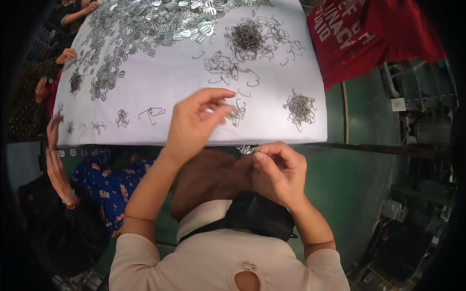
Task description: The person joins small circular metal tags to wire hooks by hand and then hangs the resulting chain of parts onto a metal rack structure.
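Note:
My left hand (191, 123) hovers over the near part of the white table, index finger stretched and apart from the thumb. Its fingertips are smeared by motion, beside a small group of bent wire hooks (239, 115). Just off the table's front edge, my right hand (283, 169) is closed, thumb and forefinger pinching a thin wire hook (258, 147), mostly hidden by the fingers. Shiny silver metal pieces (245, 150) show right beside those fingertips; whether they hang from the hook I cannot tell.
Wire hooks lie in a pile (301, 108) at the right and a larger heap (247, 39) farther back. Flat slotted metal buckles (170, 22) cover the table's far left. Red cloth (364, 39) hangs at the right edge. Other people's hands (57, 172) work along the left side.

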The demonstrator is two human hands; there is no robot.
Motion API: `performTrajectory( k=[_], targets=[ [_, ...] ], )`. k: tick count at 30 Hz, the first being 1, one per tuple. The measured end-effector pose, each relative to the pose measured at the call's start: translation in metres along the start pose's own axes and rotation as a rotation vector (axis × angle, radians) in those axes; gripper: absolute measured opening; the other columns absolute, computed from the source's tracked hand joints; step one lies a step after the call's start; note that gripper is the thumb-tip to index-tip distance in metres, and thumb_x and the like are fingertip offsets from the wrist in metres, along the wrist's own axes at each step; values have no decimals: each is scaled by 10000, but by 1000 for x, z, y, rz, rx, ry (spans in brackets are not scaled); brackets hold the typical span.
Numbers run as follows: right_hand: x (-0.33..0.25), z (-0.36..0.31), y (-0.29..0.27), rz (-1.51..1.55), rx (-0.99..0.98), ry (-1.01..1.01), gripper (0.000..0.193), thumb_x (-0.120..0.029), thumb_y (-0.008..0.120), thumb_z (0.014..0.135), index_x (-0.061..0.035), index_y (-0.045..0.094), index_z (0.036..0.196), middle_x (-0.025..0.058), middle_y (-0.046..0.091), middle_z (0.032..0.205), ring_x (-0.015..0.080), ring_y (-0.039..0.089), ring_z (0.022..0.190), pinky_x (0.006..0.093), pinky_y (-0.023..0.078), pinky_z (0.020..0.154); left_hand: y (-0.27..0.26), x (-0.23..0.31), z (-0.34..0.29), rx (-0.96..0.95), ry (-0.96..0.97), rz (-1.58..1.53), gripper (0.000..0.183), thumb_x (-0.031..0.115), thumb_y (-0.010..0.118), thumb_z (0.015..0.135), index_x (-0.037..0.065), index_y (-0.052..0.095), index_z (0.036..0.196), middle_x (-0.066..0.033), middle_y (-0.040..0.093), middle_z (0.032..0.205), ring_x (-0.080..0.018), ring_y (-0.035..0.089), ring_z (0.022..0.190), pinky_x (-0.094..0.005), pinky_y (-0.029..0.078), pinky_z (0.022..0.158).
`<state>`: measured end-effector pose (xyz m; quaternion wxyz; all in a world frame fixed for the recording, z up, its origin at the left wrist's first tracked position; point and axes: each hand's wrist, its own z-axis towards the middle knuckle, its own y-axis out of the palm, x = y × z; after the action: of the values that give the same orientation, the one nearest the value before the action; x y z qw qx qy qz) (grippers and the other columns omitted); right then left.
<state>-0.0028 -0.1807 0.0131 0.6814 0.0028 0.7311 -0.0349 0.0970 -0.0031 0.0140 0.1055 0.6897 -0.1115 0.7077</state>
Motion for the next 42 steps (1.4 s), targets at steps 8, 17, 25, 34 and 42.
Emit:
performTrajectory(
  k=[8,17,25,34,42],
  targets=[
    [5,2,7,-1,7,-75,60,-29,644,807,17,618,833,40,625,709,63,573,606,199,470,551,32,28,-38,1,17,65,162,-24,624,793,-31,613,954,-73,616,879,-93,590,771,-216,521,673],
    [16,12,-9,-111,-11,-8,165,-125,603,852,1,631,955,52,606,729,96,542,572,216,441,534,37,6,-51,112,391,375,199,-50,666,706,37,631,882,-78,628,797,-213,602,678,-292,493,575],
    [54,148,16,-670,-183,-180,109,-146,629,784,-63,646,853,110,633,829,266,597,755,354,470,677,37,-1,-58,48,429,249,159,-46,680,703,29,654,840,-71,651,811,-198,599,703,-286,480,624],
    [74,200,62,-1147,-363,-274,128,-140,616,788,-35,592,858,114,570,925,288,581,855,376,475,705,36,-9,-65,78,386,196,176,-39,679,710,37,664,869,-68,653,802,-204,601,708,-284,489,641],
    [45,156,18,-130,-357,194,113,-93,528,878,19,540,870,92,591,800,160,582,665,265,488,575,33,-3,-71,86,176,137,184,-70,630,765,-7,623,938,-94,633,865,-145,631,734,-230,536,680]
  ],
)
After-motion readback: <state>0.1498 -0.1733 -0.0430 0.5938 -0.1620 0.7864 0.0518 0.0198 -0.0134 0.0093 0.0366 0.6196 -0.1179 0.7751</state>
